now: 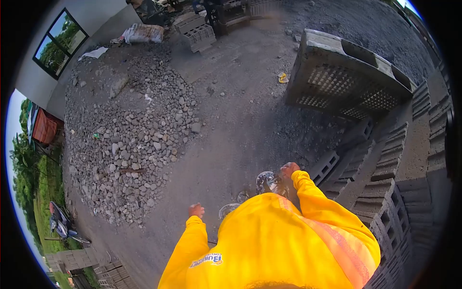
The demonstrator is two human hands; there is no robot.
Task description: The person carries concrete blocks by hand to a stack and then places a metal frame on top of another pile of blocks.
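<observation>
Head view: seemingly walking beside stacked grey hollow concrete blocks [384,190], with bare left hand [197,210] and bare right hand [289,169] well apart; cannot tell finger closure; next calls for steady footing.

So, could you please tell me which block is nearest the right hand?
The block right of the right hand, its row of holes showing; the other blocks sit farther away.

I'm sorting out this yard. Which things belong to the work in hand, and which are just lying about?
Probably the job's:
hollow concrete blocks near the right hand

Apparently just lying about:
yellow-and-white scrap
bulging sack
whitish sheet
</observation>
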